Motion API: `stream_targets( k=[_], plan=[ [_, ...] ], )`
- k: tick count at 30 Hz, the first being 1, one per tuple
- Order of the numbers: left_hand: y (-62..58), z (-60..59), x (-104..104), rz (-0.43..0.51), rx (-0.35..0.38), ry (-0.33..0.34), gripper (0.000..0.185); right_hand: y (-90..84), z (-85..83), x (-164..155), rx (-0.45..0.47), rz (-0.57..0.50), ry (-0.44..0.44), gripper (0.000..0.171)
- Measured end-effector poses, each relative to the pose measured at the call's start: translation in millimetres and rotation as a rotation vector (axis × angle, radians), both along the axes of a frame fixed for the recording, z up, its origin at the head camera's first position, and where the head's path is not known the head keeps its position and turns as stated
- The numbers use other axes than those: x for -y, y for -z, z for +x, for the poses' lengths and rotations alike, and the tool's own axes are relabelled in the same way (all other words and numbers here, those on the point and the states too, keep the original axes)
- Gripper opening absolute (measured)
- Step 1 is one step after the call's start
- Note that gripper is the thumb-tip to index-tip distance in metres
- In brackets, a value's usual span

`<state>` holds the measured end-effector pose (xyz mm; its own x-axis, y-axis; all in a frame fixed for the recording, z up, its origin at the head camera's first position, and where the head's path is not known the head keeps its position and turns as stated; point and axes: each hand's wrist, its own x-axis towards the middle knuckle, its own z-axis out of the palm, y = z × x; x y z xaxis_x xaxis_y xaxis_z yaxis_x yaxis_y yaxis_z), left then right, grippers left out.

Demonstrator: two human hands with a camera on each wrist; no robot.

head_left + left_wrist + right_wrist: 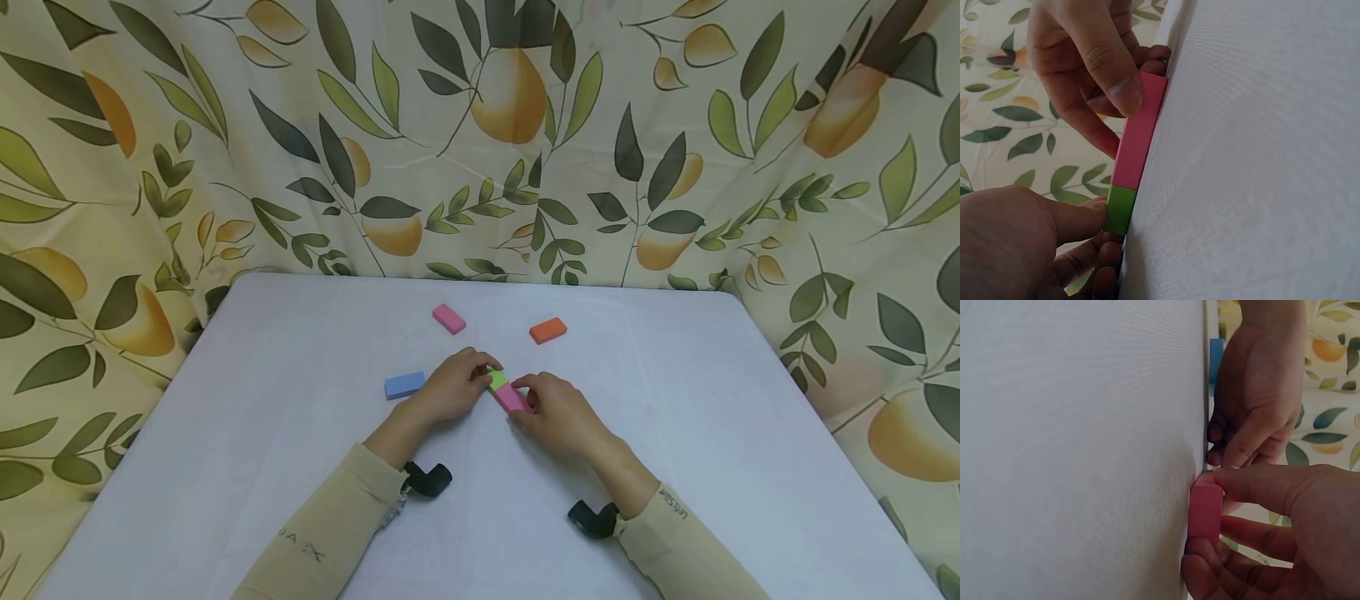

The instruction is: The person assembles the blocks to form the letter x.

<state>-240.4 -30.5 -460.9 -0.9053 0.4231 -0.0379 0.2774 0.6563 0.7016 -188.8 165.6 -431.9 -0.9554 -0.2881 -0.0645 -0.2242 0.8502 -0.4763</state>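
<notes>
Near the middle of the table, a green block [497,380] and a pink block [512,398] lie end to end in one slanting line on the white cloth. My left hand [453,385] pinches the green block at its far end, the thumb on its side in the left wrist view. From the right, my right hand [562,415] grips the pink block [1205,512] between thumb and fingers. The ends of the two blocks meet in the left wrist view, where the green block [1120,210] shows only a short part beyond the pink one.
Just left of my left hand lies a blue block [404,385]. Farther back are a second pink block [449,319] and an orange block [548,331]. A leaf-and-fruit patterned curtain [480,208] hangs behind the white-covered table [300,333].
</notes>
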Motion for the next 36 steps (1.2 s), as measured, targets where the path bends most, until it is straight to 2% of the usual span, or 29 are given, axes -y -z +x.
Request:
stream_targets(
  k=[16,25,36],
  plan=[
    [0.2,0.1,-0.9,-0.007,0.000,-0.005,0.025,2.5,-1.4,1.3,0.024,-0.008,0.026,0.045],
    [2.1,-0.3,-0.2,0.015,0.003,-0.005,0.025,2.5,-2.7,0.9,0.015,-0.023,0.009,0.041],
    [5.5,-1.5,1.3,0.019,-0.002,-0.003,0.025,-1.3,-6.4,-1.4,0.075,-0.048,0.040,0.042]
  ],
)
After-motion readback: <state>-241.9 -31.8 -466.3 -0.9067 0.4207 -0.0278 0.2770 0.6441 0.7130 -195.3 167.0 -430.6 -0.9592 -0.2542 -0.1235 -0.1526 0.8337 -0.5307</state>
